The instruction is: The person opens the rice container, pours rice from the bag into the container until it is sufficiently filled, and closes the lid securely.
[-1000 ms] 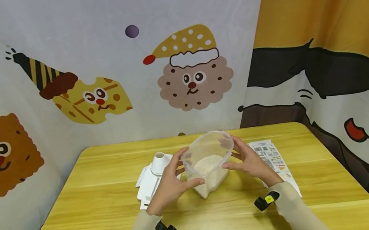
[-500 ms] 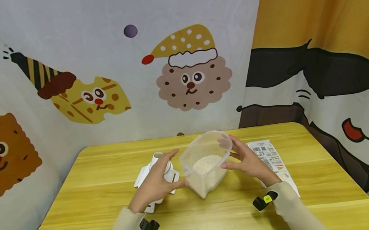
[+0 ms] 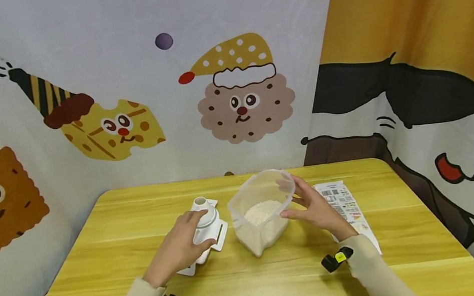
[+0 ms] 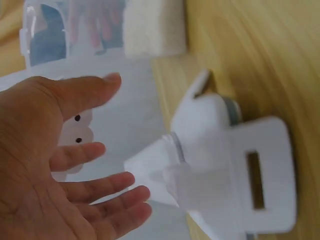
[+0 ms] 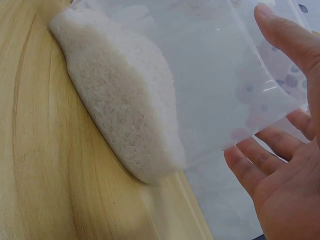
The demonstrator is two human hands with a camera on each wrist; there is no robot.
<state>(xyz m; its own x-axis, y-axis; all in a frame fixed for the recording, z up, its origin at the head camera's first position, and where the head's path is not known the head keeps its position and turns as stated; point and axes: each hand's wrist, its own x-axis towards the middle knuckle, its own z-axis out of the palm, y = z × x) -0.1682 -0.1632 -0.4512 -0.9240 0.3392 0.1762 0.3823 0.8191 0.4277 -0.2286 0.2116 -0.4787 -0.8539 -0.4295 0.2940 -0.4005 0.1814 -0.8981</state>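
A clear plastic container [image 3: 245,235] holding white rice [image 3: 264,211] stands at the middle of the table. My right hand [image 3: 319,212] grips its right corner, thumb on one side and fingers on the other; the right wrist view shows the rice [image 5: 120,95] heaped low inside. Left of the container lies a white plastic piece [image 4: 210,170] with flat slotted tabs and a cone-shaped spout [image 3: 201,203]. My left hand [image 3: 178,250] reaches over this piece with fingers spread and nothing held. In the left wrist view its fingertips [image 4: 142,192] are close by the cone.
To the right of the container, partly behind my right hand and forearm, lies a printed white packet [image 3: 350,208]. The wooden table [image 3: 284,288] ends at a cartoon-printed cloth [image 3: 153,170] hanging along its back.
My left hand has let go of the container and moved left, over the white spouted piece. My right hand stays at the container's right corner. The view has turned slightly right.
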